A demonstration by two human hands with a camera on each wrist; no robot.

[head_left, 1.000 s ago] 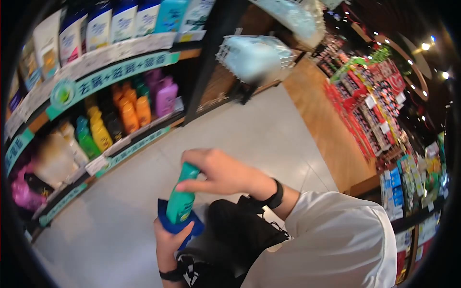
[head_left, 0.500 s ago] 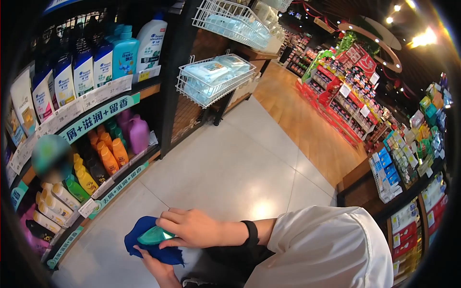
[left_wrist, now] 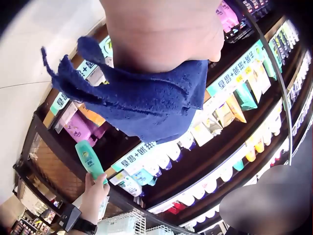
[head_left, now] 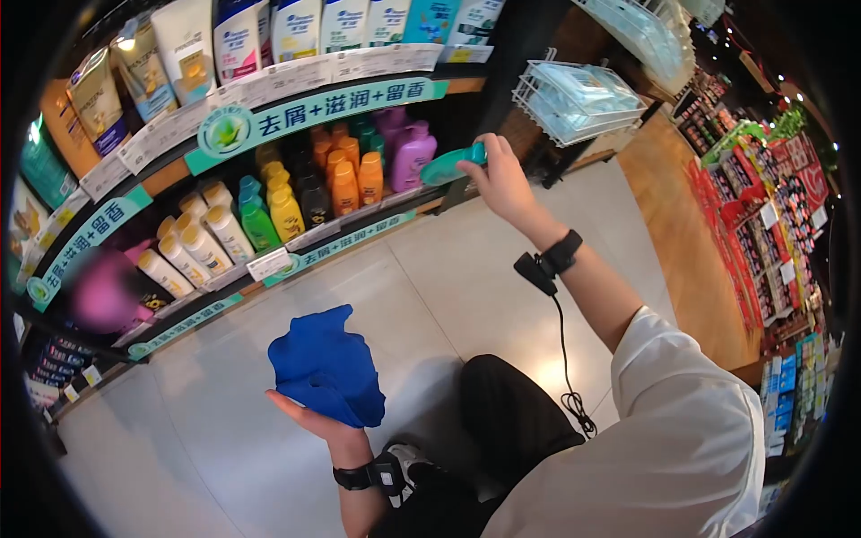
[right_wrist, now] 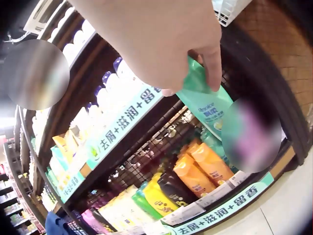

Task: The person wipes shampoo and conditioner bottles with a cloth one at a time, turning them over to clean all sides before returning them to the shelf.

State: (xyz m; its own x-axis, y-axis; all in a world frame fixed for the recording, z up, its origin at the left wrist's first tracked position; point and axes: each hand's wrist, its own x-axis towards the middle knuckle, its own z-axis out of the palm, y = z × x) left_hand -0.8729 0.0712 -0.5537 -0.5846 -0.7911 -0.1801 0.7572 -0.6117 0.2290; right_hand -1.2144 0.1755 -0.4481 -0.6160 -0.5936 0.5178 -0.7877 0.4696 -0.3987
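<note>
In the head view a blue cloth point(head_left: 325, 363) lies spread over my left hand point(head_left: 321, 421), which is palm up with one digit sticking out straight at the left. The cloth hides the other fingers. My right hand point(head_left: 504, 184) reaches out to the shelf and grips a teal shampoo bottle point(head_left: 448, 167) near one end, between thumb and fingers. The right wrist view has this bottle point(right_wrist: 205, 105) tilted in front of the lower shelf, close to several orange bottles point(right_wrist: 210, 164). Purple bottles point(head_left: 413, 154) stand right beside it in the head view.
Green, yellow, black and white bottles line the lower shelf point(head_left: 341, 229). Above runs a shelf of shampoo bottles point(head_left: 296, 31) with a price strip. Wire baskets of pale blue packs point(head_left: 578, 103) hang at the right. A cable point(head_left: 563, 350) dangles from my right wrist.
My right hand has lifted the teal bottle off the blue cloth and carried it up and forward to the shelf. The left hand stays low with the cloth.
</note>
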